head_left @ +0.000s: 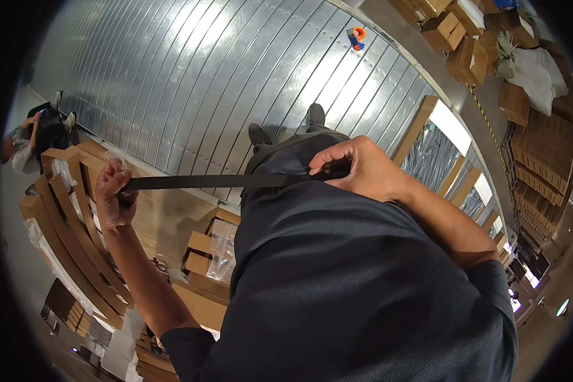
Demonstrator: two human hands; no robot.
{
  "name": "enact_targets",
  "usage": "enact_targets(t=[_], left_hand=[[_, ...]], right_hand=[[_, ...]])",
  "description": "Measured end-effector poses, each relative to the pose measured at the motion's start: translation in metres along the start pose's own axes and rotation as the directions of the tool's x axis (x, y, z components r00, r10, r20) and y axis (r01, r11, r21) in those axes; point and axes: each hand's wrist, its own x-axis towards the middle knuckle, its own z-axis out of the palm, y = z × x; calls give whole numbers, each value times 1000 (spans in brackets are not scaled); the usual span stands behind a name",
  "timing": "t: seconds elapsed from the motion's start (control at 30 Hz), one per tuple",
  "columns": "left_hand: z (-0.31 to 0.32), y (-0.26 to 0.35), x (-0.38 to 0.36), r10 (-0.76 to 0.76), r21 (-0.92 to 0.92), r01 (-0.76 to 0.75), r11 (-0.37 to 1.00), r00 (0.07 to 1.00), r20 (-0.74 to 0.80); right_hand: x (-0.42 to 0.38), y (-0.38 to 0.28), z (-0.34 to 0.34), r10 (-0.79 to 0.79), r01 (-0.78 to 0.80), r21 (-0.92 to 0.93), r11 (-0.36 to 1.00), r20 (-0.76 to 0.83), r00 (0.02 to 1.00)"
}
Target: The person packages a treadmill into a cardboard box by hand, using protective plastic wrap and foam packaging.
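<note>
A long black belt (204,181) stretches nearly level from the waist out to the left. My left hand (114,184) is closed in a fist around its far end, with the arm held out. At the waist, my right hand (350,165) is bent with thumb and fingers closed around the belt's other end; the dark cloth partly hides what lies inside the grip. The hem of my dark shirt (363,274) bunches just below that hand. Between both hands the belt looks taut.
I stand on a slatted metal surface (204,83). An orange and blue tape dispenser (356,39) lies ahead on it. Long cardboard pieces (76,223) stand at left, near another person (28,143). Cardboard boxes (468,60) and a white plastic bag (535,76) are at upper right.
</note>
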Motion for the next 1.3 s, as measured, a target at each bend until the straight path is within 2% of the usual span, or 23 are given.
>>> enact_targets(t=[0.17, 0.27, 0.33, 0.37, 0.47, 0.5, 0.57, 0.6, 0.67, 0.73, 0.77, 0.8, 0.83, 0.87, 0.93, 0.97, 1.0, 1.07, 1.1, 1.17, 1.23, 1.27, 1.3], left_hand=[[7, -11, -12, 50, 79, -48, 996, 999, -22], [18, -11, -48, -213, 472, 135, 872, 970, 117], [27, -23, -58, -499, 769, 208, 604, 852, 161], [35, -28, -64, -570, 809, 205, 550, 800, 185], [54, -12, -60, -464, 546, 210, 811, 800, 381], [71, -1, -62, -288, 519, 65, 852, 887, 360], [90, 13, -65, 15, 193, -77, 978, 953, 303], [89, 23, -64, 110, 118, -157, 980, 937, 332], [81, 36, -71, 202, -11, -207, 978, 942, 269], [56, 25, -87, 120, 193, -192, 962, 936, 332], [48, 18, -100, -88, 342, -29, 939, 942, 322], [41, 10, -106, -382, 560, 154, 814, 868, 317], [28, -22, -114, -542, 623, 275, 732, 790, 287], [20, -50, -123, -606, 726, 213, 654, 722, 334], [16, -98, -136, -660, 733, 158, 662, 586, 469], [19, -120, -141, -644, 673, 235, 702, 614, 457], [23, -134, -147, -626, 604, 302, 738, 640, 445], [41, -143, -156, -477, 232, 427, 874, 846, 238], [44, -167, -157, -378, -128, 416, 900, 894, 241], [56, -164, -164, -359, 9, 367, 930, 904, 234], [65, -159, -168, -377, 214, 331, 919, 895, 237], [65, -165, -171, -403, 356, 311, 881, 888, 223], [65, -178, -174, -279, 285, 207, 936, 930, 238]], right_hand=[[-6, 1, -5, -25, 25, -21, 999, 0, 1000], [-13, 8, -12, -132, 132, 17, 991, 13, 991], [-15, 5, -16, -117, 120, -34, 992, 83, 990], [-14, 0, -18, -119, 127, -70, 989, 112, 987], [0, -10, -21, -189, 203, -93, 975, 139, 972], [5, -14, -18, -219, 232, -83, 969, 141, 965], [17, -24, -2, -321, 329, -8, 944, 202, 925], [23, -30, 5, -369, 373, 29, 927, 239, 898], [31, -39, 11, -308, 362, -87, 928, 371, 876], [33, -39, 13, -192, 284, -130, 950, 473, 860], [30, -43, 13, -189, 331, -209, 920, 504, 843], [29, -36, 13, -180, 274, -135, 952, 476, 861], [31, -23, 14, -162, 211, -63, 975, 446, 881], [34, -16, 13, -135, 143, 11, 990, 414, 900], [41, -24, 15, -23, -41, 152, 988, 399, 917], [50, -30, 18, 91, -145, 119, 982, 378, 922], [61, -34, 25, 49, -38, -34, 999, 428, 902], [84, -44, 49, -15, 221, -313, 924, 548, 837], [92, -47, 67, -118, 407, -347, 845, 621, 775], [114, -40, 97, -96, 638, -360, 681, 819, 565], [119, -30, 121, 93, 670, -367, 645, 908, 408], [110, -25, 130, 145, 660, -477, 580, 858, 493], [118, 8, 137, 31, 695, -250, 674, 950, 312]])
